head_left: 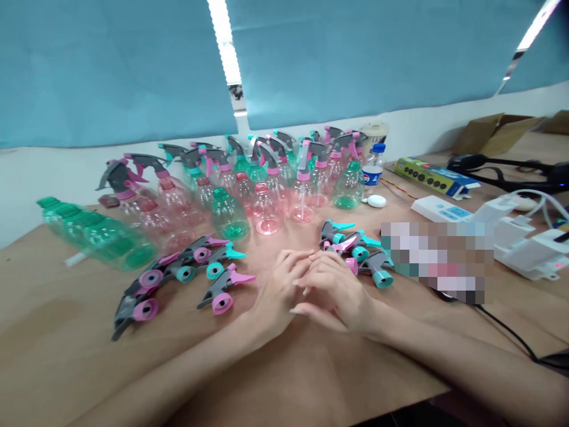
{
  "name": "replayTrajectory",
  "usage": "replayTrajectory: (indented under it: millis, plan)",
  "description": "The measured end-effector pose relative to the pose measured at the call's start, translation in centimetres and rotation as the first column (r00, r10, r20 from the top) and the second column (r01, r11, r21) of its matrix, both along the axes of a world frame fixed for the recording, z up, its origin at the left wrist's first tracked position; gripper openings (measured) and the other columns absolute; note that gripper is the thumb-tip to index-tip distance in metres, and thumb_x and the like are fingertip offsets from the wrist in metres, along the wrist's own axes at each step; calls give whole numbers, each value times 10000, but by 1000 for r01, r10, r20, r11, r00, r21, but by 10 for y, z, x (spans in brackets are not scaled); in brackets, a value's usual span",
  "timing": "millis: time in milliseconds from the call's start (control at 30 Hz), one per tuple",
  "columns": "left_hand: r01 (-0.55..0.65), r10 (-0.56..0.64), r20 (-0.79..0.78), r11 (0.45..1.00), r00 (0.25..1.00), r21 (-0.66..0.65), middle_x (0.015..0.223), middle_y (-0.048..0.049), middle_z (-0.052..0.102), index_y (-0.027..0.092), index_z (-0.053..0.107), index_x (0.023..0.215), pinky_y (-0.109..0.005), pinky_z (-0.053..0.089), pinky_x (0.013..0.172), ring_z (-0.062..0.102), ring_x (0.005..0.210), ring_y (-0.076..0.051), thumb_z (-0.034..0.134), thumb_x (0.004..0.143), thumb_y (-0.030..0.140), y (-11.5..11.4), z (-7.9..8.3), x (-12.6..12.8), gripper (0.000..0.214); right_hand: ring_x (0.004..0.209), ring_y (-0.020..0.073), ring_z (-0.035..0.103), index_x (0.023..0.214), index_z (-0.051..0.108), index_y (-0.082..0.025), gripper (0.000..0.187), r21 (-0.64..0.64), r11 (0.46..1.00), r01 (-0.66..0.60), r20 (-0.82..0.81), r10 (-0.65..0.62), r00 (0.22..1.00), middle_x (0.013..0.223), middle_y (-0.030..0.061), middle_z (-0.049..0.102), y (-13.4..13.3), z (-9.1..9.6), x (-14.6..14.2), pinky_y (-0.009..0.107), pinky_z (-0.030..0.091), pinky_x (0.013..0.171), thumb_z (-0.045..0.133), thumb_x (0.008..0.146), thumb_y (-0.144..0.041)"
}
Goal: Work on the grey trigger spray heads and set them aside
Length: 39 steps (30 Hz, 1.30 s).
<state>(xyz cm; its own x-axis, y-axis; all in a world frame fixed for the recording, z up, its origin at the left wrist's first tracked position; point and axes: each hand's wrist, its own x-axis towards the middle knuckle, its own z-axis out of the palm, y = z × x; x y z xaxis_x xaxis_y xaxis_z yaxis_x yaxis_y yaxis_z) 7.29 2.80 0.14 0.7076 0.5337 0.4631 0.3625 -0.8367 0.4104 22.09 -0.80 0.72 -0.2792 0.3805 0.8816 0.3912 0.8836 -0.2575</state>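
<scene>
My left hand (278,290) and my right hand (335,290) rest together on the brown table (66,332), the right one laid partly over the left. Their fingers lie relaxed and flat, and neither holds anything. Left of my hands lies a row of grey spray trigger heads (178,276) with pink or teal collars. A smaller heap of trigger heads (355,249) sits just beyond my right hand. Behind them stand several clear pink bottles (267,207) and green bottles (229,213), some capped with triggers, some uncapped.
Several green bottles (93,234) lie on their sides at the far left. A small water bottle (372,172), a white oval object (377,201), a blue box (433,177), white power strips (524,237), a black headset (502,166) and a cardboard box (493,133) fill the right side.
</scene>
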Motion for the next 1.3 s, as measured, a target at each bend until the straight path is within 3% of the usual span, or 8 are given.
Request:
replayTrajectory:
  millis: [167,300,400,533,700,833,1133,1300]
  plan:
    - [-264,266,-52,963,962,50,1060,-80,606,211,607,1094,-431,465,870,528,1001,-231,500,894,156,-15,10,-63,233,800,201,604,1051,500,-192,194,-92,989,117,85,-109,990,794,33,618,-1,-7,0,404,472,799,560,867,-215]
    - [-386,397,-73,913,915,130,1012,-68,614,207,625,1065,-399,469,853,528,981,-229,477,917,206,-21,17,-114,209,883,226,582,1038,520,-169,180,-228,955,188,239,-132,962,920,90,619,4,-15,0,397,488,775,556,881,-248]
    - [-366,382,-123,921,916,136,1032,-67,633,207,624,1092,-369,478,829,531,965,-217,389,938,160,-19,23,-139,285,879,227,574,1036,543,-165,179,-293,933,209,333,-105,937,953,99,610,8,-20,-1,391,499,752,556,879,-250]
    - [-227,240,-261,971,935,81,1139,-41,644,225,608,1143,-377,462,882,511,1016,-215,404,914,113,-15,29,-152,327,903,220,570,1031,562,-174,155,-354,912,207,377,-63,924,983,96,599,12,-23,-2,398,499,777,547,883,-215]
    - [-150,130,-406,988,905,-17,1135,-31,638,246,592,1177,-341,461,861,502,1039,-212,453,907,125,-11,33,-148,327,937,211,560,996,587,-169,121,-403,890,215,383,-49,922,1010,100,583,17,-26,1,395,490,814,544,892,-215]
    - [-164,126,-419,985,899,-55,1097,-39,608,264,528,1264,-335,451,855,507,1018,-208,483,919,173,-12,32,-136,360,932,209,559,1013,587,-172,137,-397,892,216,376,-57,925,1015,98,588,18,-26,3,387,484,815,550,891,-224]
    - [-250,248,-32,952,968,-177,1014,-22,585,217,594,1080,-307,462,828,541,963,-187,627,822,113,-17,4,-75,279,720,155,533,987,558,-161,101,-330,940,83,229,-6,973,786,38,599,0,-20,-6,286,451,664,536,897,-200]
    - [-260,289,72,927,955,-271,942,-7,578,221,614,1036,-272,473,720,561,811,-155,637,798,100,-12,-1,-51,268,637,142,509,998,574,-149,127,-249,958,139,251,-74,965,681,3,575,-1,-18,-8,278,419,647,548,893,-217]
